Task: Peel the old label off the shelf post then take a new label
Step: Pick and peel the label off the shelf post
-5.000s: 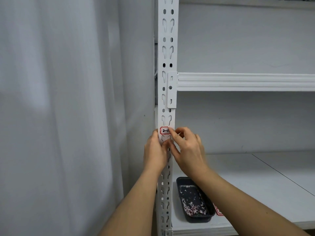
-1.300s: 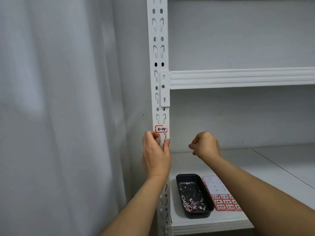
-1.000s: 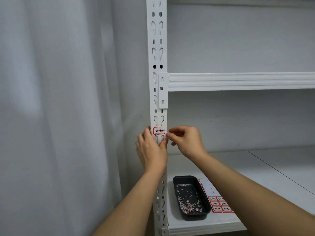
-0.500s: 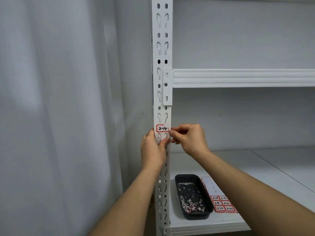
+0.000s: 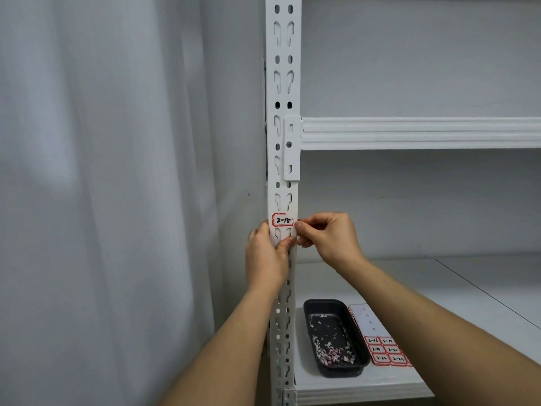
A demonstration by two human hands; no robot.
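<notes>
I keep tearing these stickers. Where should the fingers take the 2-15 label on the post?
Probably at its right edge, coming from the right. The label lies flat across the post, and that edge sits at the post's corner, where the right hand already pinches.

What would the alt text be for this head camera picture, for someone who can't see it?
A right hand picks at the edge of a red-bordered label on a white shelf post, which the left hand grips. Below, a black tray and label sheet sit on the shelf.
</notes>
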